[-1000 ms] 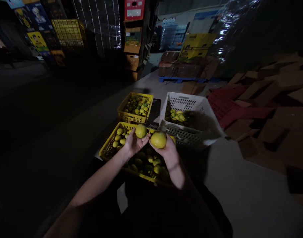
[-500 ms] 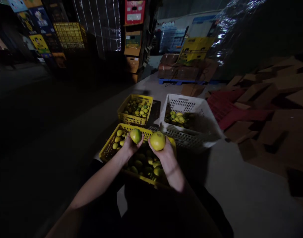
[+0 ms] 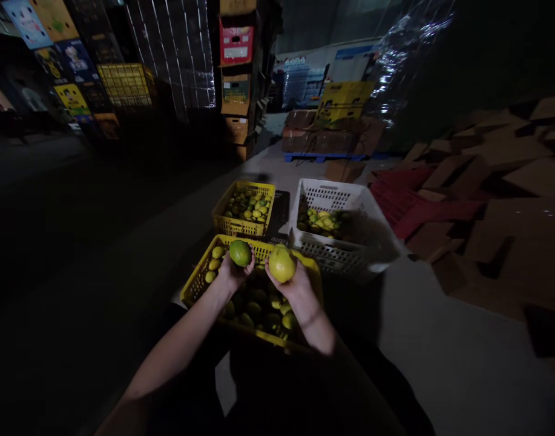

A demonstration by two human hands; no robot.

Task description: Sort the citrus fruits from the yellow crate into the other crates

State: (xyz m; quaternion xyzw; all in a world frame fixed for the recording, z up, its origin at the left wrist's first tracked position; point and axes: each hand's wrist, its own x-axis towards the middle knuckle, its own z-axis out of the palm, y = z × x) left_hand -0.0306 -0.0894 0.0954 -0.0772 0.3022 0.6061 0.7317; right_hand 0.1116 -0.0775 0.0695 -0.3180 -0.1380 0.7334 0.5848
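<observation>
Fingers of left hand (image 3: pixel 232 274) cup green fruit (image 3: pixel 239 252); right hand (image 3: pixel 292 284) grips yellow fruit (image 3: pixel 281 263).

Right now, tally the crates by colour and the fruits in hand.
Yellow crates: 2, near and far
White crate: 1
Fruits in hand: 2, green fruit in left hand, yellow fruit in right hand
Total: 5

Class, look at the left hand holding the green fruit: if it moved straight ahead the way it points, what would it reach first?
Probably the far yellow crate of fruit, beyond the left hand and green fruit; depth is uncertain.
</observation>
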